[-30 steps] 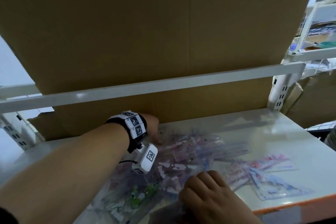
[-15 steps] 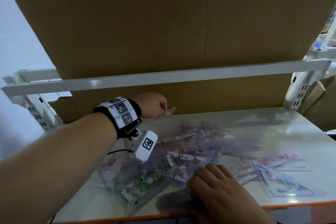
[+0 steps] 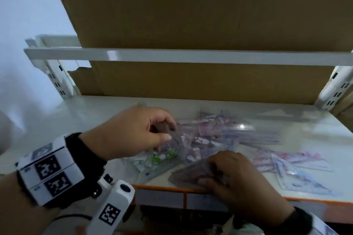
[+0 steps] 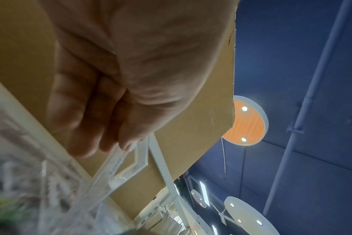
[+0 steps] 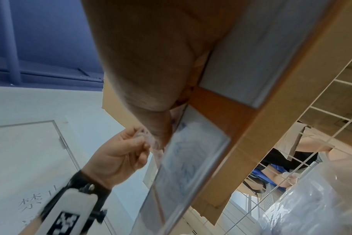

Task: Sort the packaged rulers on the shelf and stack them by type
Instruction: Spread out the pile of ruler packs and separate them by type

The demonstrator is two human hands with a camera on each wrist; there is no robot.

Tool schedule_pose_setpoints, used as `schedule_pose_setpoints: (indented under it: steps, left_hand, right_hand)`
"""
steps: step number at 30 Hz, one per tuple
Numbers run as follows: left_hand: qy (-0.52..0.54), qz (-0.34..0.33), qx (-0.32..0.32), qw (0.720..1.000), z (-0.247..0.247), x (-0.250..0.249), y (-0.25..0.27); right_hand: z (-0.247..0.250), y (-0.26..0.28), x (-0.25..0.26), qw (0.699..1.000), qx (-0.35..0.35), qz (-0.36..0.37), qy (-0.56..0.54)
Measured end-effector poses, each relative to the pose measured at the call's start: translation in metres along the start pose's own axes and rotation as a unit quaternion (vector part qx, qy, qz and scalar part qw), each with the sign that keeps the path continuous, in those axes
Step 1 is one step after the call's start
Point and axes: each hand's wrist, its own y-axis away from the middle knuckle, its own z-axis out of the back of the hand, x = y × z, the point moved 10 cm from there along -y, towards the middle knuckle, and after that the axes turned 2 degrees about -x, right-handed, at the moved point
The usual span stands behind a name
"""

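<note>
the sorting is judged barely begun: one clear packaged ruler (image 3: 179, 139) is pinched by the left hand (image 3: 133, 131) above the unsorted pile (image 3: 219, 135) on the shelf (image 3: 76, 112), while a small stack (image 3: 191, 173) at the shelf's front edge is clasped by the right hand (image 3: 238, 179).

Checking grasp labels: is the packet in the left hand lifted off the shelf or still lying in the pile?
Lifted. The left hand pinches a clear ruler packet by one end, tilted above the pile.

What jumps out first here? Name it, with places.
The loose heap of packaged rulers spread across the white shelf draws the eye. The left hand pinches a clear packet above the heap, and the right hand holds a small stack at the shelf's front edge.
</note>
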Motion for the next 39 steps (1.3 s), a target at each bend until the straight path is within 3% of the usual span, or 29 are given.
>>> schedule_pose_setpoints:
  steps: [3, 7, 12, 18, 22, 26, 32, 34, 39]
  left_hand:
    - [-0.03, 0.006, 0.007, 0.999, -0.017, 0.007, 0.017]
    - [-0.042, 0.022, 0.02, 0.999, -0.038, 0.014, 0.029]
    - [-0.053, 0.03, 0.047, 0.997, -0.062, 0.014, 0.036]
    - [-0.186, -0.061, 0.034, 0.98, -0.08, -0.015, 0.038]
    - [-0.252, -0.075, 0.023, 0.965, -0.095, -0.016, 0.035]
    - [-0.246, -0.101, 0.008, 0.964, -0.104, -0.02, 0.035]
    - [-0.229, -0.108, 0.021, 0.967, -0.102, -0.013, 0.031]
    - [-0.198, -0.114, 0.019, 0.973, -0.098, -0.015, 0.031]
    - [-0.136, -0.106, 0.029, 0.985, -0.093, -0.005, 0.029]
  right_hand:
    - [0.0, 0.002, -0.002, 1.0, -0.007, -0.009, 0.009]
    - [0.003, 0.005, -0.008, 0.997, -0.023, -0.042, -0.06]
    - [-0.003, 0.003, 0.008, 1.0, 0.015, 0.022, 0.009]
    - [-0.001, 0.007, 0.017, 0.996, -0.024, 0.059, 0.064]
    - [-0.005, 0.006, 0.02, 0.987, -0.018, 0.043, 0.157]
    - [-0.012, 0.003, 0.021, 0.981, 0.041, 0.03, 0.186]
    - [-0.029, 0.003, 0.019, 0.952, 0.225, 0.036, 0.206]
    - [-0.015, -0.009, 0.018, 0.953, 0.232, 0.048, 0.187]
    - [0.024, -0.081, -0.021, 0.957, 0.241, -0.016, 0.159]
